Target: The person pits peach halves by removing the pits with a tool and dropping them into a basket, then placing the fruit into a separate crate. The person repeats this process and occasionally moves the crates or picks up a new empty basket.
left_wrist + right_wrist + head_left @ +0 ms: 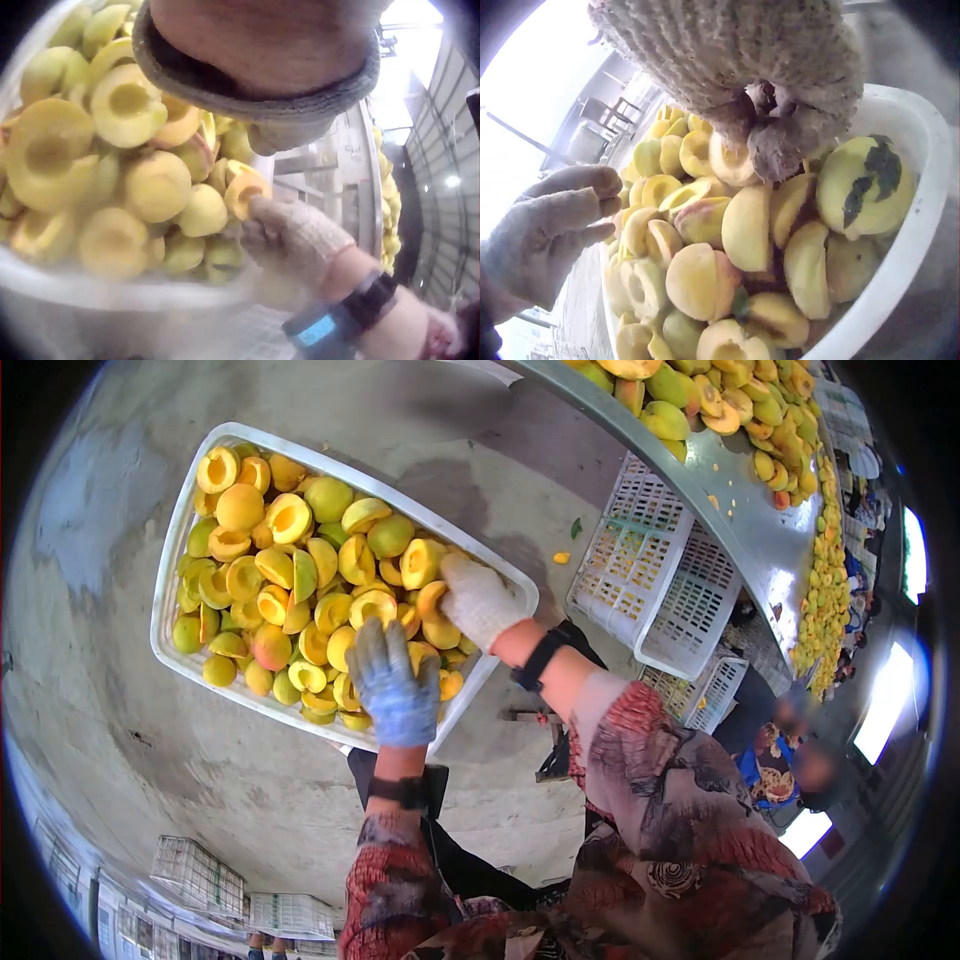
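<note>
- A white plastic crate (168,585), rectangular with rounded corners and a smooth rim, sits on a rough grey concrete floor (120,760) and is heaped with halved peaches (300,590).
- The halves are pale yellow to green-skinned, some blushed red; many lie cut side up with a round hollow where the stone was, others show a domed, matte skin.
- The left hand (393,685), in a blue-grey knitted glove, lies on the fruit at the crate's near edge, fingers spread and fairly straight; it holds nothing that shows.
- The right hand (480,600), in a coarse white knitted glove, rests on the pile at the crate's right corner. In the left wrist view its fingertips (259,214) meet one cupped peach half (244,191); whether they pinch it or only touch it I cannot tell.
- Both wrists carry a black strap, and the sleeves are a red and grey patterned cloth.
- To the right stand empty white lattice crates (650,575), perforated all over.
- Above them runs a smooth metal tabletop (740,510), loaded with more peaches.
</note>
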